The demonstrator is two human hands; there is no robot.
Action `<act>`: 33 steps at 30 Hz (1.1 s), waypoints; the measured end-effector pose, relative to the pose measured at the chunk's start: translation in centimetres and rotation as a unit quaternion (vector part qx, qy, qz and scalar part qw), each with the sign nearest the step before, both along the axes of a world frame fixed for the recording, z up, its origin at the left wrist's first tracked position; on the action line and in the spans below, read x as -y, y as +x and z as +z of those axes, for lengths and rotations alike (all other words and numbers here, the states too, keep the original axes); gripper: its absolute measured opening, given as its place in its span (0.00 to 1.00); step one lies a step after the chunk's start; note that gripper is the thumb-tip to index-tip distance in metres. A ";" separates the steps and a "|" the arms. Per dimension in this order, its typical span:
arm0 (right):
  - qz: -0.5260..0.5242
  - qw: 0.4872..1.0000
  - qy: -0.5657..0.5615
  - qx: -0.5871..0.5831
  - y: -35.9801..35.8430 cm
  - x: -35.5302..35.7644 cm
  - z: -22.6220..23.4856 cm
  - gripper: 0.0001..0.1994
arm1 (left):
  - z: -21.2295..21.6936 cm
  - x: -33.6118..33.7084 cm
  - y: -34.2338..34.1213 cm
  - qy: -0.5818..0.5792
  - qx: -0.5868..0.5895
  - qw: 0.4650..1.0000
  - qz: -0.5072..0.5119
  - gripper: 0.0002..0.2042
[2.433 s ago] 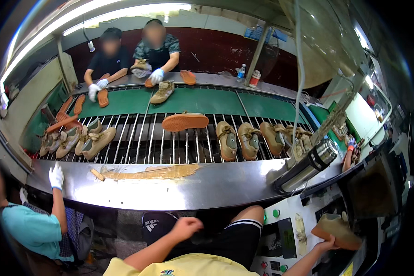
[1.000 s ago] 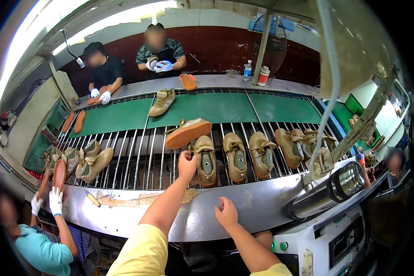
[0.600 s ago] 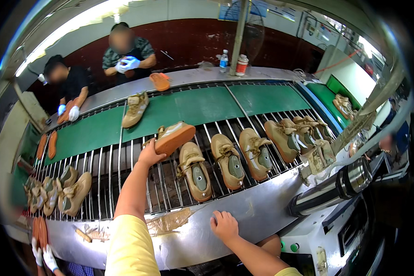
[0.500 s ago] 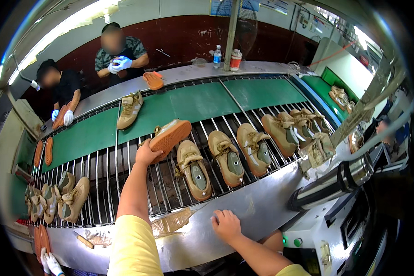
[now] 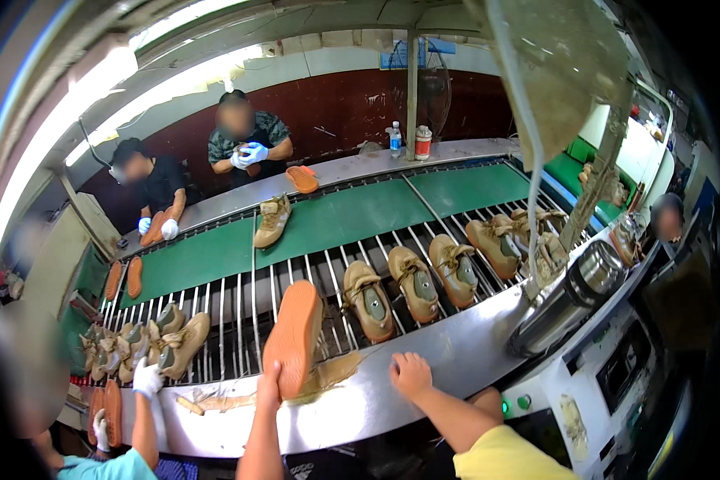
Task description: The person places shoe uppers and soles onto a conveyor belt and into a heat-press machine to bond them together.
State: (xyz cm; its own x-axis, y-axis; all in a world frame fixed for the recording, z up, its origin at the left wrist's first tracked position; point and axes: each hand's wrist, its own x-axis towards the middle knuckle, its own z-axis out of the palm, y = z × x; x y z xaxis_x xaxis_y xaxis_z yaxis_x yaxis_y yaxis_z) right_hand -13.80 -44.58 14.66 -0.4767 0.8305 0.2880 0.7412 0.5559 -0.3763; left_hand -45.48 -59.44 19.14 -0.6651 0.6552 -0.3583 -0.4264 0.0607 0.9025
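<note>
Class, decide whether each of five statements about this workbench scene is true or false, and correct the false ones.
1. The left hand holds a shoe with its orange sole toward the camera. True.
2. The right hand grips the steel flask. False: it is at the metal ledge, apart from the flask.
3. A tan shoe stands on the green surface. True.
4. The clear bottle is right of the red-and-white container. False: the bottle is left of the container.
5. The camouflage-sleeved co-worker wears gloves. True.
</note>
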 end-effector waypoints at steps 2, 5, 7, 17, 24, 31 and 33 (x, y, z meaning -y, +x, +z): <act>0.095 0.993 0.061 -0.017 -0.2 2.3 0.9 0.20 | -1.8 7.4 3.4 0.020 0.052 0.997 0.053 0.29; 0.299 0.935 0.126 -0.146 -1.1 6.7 6.7 0.31 | 1.8 16.4 10.3 0.020 0.025 0.998 -0.047 0.38; 0.403 0.908 0.040 -0.109 -1.0 12.3 14.8 0.36 | -0.2 21.0 12.0 -0.007 0.041 0.999 0.012 0.22; 0.564 0.811 0.076 0.134 5.6 17.5 25.4 0.51 | 11.0 21.3 15.1 -0.029 -0.008 0.914 -0.405 0.29; 0.394 0.907 -0.122 0.082 13.4 20.5 27.3 0.52 | 10.8 14.3 14.9 0.033 0.101 0.857 -0.504 0.30; -0.109 0.923 -0.140 -0.342 26.5 23.4 24.3 0.52 | 4.6 4.8 16.8 0.090 0.108 0.957 -0.254 0.11; -0.237 0.800 -0.179 -0.522 30.2 22.2 23.9 0.52 | 0.9 4.2 15.9 0.055 0.014 0.973 -0.222 0.09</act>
